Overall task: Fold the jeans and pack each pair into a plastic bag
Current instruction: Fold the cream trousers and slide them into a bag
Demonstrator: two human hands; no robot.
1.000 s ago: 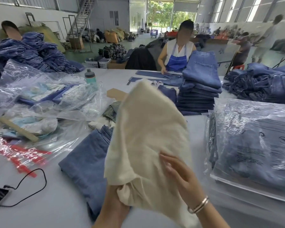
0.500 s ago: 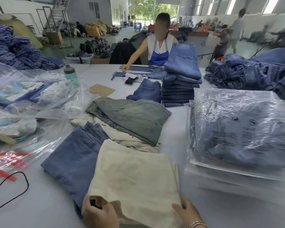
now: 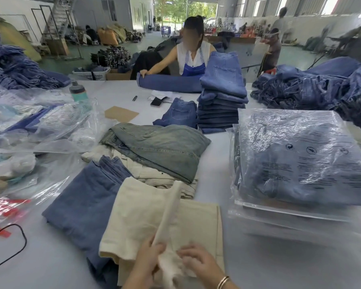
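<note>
A cream pair of jeans (image 3: 138, 217) lies folded on the grey table right in front of me, partly over a blue pair (image 3: 81, 205). My left hand (image 3: 148, 259) grips a raised fold of the cream cloth near its front edge. My right hand (image 3: 198, 261), a bangle on its wrist, pinches the same bunched cloth beside it. Behind lie a grey-green pair (image 3: 165, 149) and more cream cloth. Bagged blue jeans (image 3: 296, 161) are stacked in clear plastic at the right.
Loose clear plastic bags (image 3: 33, 130) and a bottle (image 3: 78, 91) fill the left side. A black cable (image 3: 19, 243) curls at the near left. A stack of folded blue jeans (image 3: 221, 97) stands mid-table; a person across handles a blue pair. Denim heaps sit far left and far right.
The cream jeans, held up a second ago, were laid flat on the table. Now both hands have come together at the front edge and lifted a fold of the cloth.
</note>
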